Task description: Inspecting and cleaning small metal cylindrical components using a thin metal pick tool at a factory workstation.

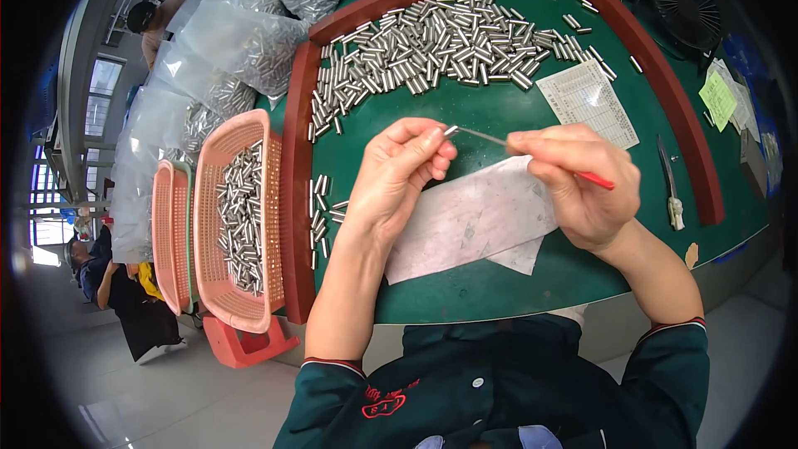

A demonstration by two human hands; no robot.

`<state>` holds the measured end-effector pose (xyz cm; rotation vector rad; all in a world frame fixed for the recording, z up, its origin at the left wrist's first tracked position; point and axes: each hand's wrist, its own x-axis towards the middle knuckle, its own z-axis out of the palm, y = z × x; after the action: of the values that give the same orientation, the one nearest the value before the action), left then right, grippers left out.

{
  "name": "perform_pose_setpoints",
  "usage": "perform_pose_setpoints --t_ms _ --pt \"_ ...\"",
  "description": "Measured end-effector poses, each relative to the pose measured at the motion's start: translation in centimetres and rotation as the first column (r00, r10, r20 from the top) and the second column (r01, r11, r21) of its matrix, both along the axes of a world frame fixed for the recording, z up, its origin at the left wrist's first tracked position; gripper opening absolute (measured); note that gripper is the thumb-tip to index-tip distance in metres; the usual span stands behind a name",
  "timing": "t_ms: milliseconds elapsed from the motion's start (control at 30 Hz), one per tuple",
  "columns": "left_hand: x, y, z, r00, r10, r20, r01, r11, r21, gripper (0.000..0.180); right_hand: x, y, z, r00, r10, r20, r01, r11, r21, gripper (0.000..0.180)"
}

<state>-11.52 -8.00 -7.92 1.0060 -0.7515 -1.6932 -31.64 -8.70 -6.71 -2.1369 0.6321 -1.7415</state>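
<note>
Above the green table (490,295), my left hand (397,168) pinches a small shiny metal cylinder (451,130) between thumb and forefinger. My right hand (588,185) is closed around a thin tool with a red handle (595,180). The tool's slim metal shaft (484,135) reaches left to the cylinder's end; whether it goes inside is too small to tell. A stained white cloth (470,220) lies flat beneath both hands. Beyond them spreads a large heap of similar metal cylinders (440,37), and a few more cylinders (319,208) lie left of my left forearm.
A raised red-brown border (298,175) edges the table. Left of it stand a pink basket (270,283) of cylinders, another pink basket (172,237) and clear bags (249,46) of cylinders. On the right are a printed card (588,104), a long pointed tool (667,175) and a black fan (683,8).
</note>
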Motion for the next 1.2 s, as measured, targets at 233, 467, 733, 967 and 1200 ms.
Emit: perform_pose_setpoints --t_ms 233,467,733,967,1200 --pt "-1.6 0.2 0.2 0.993 0.084 0.086 -0.084 0.996 -0.007 0.011 -0.4 -0.2 -0.5 0.998 -0.050 0.027 0.053 0.994 -0.095 0.024" --pt "-3.1 0.4 0.8 0.938 0.235 0.254 -0.201 0.968 -0.150 0.012 -1.0 -0.4 -1.2 0.988 0.053 -0.147 -0.098 0.944 -0.316 0.023" --pt "-0.7 0.0 0.3 0.863 0.396 0.315 -0.320 0.909 -0.266 0.012 -0.4 -0.5 -1.0 0.991 0.094 0.093 -0.074 0.978 -0.195 0.015" --pt "-2.0 1.3 1.5 0.825 0.175 0.537 0.022 0.940 -0.340 0.012 -1.1 -2.7 -2.3 0.966 -0.128 0.223 0.158 0.980 -0.120 0.009" --pt "-3.4 1.4 1.2 0.290 0.568 0.770 0.708 0.414 -0.572 0.012 -2.6 -3.9 -2.1 0.981 -0.137 0.137 0.152 0.982 -0.109 0.008"
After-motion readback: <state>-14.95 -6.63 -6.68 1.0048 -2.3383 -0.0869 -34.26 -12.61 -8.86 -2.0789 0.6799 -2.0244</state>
